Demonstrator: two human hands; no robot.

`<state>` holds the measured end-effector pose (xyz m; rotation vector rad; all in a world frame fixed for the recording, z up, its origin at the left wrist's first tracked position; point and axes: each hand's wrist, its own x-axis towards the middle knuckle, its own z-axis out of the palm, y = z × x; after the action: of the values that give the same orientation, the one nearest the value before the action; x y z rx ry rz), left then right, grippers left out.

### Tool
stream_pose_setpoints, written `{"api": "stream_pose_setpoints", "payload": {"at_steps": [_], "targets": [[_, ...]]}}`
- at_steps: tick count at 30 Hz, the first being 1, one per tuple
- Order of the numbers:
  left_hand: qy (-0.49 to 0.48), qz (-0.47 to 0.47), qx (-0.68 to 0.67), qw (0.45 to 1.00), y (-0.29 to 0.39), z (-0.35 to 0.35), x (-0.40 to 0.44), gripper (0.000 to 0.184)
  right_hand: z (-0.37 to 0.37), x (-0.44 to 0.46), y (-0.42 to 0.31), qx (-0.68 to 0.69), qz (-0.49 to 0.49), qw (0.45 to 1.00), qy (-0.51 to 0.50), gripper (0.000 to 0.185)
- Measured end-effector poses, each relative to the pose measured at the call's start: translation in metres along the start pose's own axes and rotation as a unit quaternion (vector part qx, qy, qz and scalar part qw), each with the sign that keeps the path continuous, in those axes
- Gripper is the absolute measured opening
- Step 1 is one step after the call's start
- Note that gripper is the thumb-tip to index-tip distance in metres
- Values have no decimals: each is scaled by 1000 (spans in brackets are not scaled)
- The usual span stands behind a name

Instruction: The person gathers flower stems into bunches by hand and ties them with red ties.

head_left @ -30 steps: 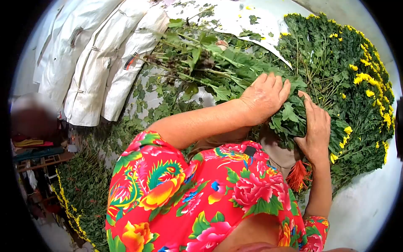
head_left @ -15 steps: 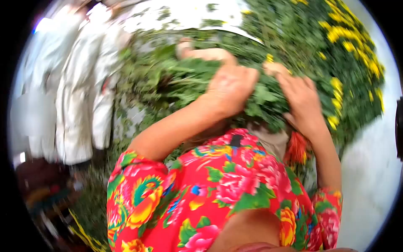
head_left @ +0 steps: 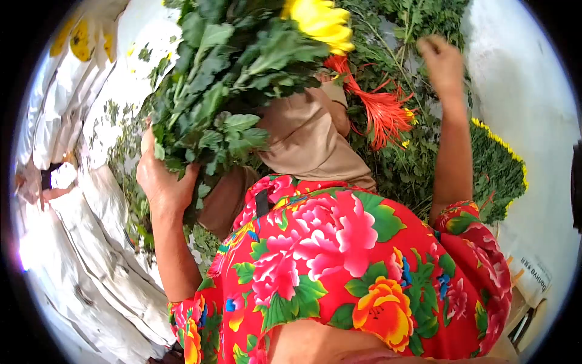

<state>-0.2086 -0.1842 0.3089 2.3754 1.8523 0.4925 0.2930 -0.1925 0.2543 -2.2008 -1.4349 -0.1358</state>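
My left hand (head_left: 167, 179) is closed around the lower part of a thick bunch of chrysanthemums (head_left: 221, 79), its fingers partly hidden by dark green leaves. A large yellow bloom (head_left: 318, 24) shows at the bunch's upper right. At the upper right, my right hand (head_left: 444, 65) is raised over loose greenery (head_left: 394, 36), apart from the bunch. Its fingers are curled and slightly blurred, and what they hold, if anything, cannot be made out. A hank of red ties (head_left: 382, 112) hangs by my leg, between the bunch and my right arm.
Long white wrapped bundles (head_left: 91, 255) lie along the left, with a white sheet (head_left: 130, 91) strewn with leaf bits nearby. Yellow-edged flowers (head_left: 500, 170) lie at the right against a pale wall (head_left: 515, 73). A printed box (head_left: 530, 279) stands at the lower right.
Both hands were together on the greenery; the left now carries the bunch to the left, and the right has moved away to the upper right. The camera view has turned.
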Motion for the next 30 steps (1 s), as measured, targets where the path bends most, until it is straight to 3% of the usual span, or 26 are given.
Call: {"api": "stream_pose_setpoints", "payload": {"at_steps": [2, 4, 6, 8, 10, 11, 12, 14, 18, 21, 23, 25, 26, 28, 30], "targets": [[-34, -20, 11, 999, 15, -4, 9, 78, 42, -32, 38, -60, -53, 986, -149, 23], [-59, -40, 24, 997, 8, -7, -4, 78, 84, -74, 47, -115, 19, 956, -269, 21], [-22, -11, 54, 998, -11, -1, -12, 77, 126, -97, 72, -117, 12, 963, -243, 22], [-51, -35, 1, 998, 1, -9, -7, 71, 165, -108, 96, -119, 1, 969, -216, 24], [-89, -42, -8, 995, -3, -11, -5, 65, 178, -107, 106, -58, -165, 980, -96, 30], [-46, -13, 13, 999, -12, -7, -10, 61, 182, -103, 112, -69, -158, 965, -198, 30], [-49, -15, 16, 999, -11, -8, -8, 61, 181, -96, 116, -67, -158, 964, -201, 30], [-65, -9, -3, 998, -13, -9, -8, 57, 181, -83, 123, -157, -115, 897, -397, 26], [-43, -4, 12, 999, -5, -10, -9, 54, 135, -73, 111, -116, -137, 896, -406, 20], [-122, -95, 9, 988, 8, -19, 0, 58, 100, -91, 138, -24, -158, 916, -369, 27], [-160, -67, 34, 984, 5, -20, 2, 61, 42, -84, 148, 11, 23, 944, -328, 32], [-120, -54, 14, 991, -3, -15, -2, 59, 6, -85, 201, -39, 147, 979, -137, 37], [-87, -39, -3, 995, -5, -14, -2, 58, -14, -84, 217, -77, 190, 978, -34, 38], [-40, -27, -57, 997, 5, -21, 6, 52, -34, -80, 227, -142, 247, 955, 81, 37], [-160, -92, -115, 976, 6, -37, 17, 48, -15, -70, 198, -59, 240, 965, 94, 34]]}}
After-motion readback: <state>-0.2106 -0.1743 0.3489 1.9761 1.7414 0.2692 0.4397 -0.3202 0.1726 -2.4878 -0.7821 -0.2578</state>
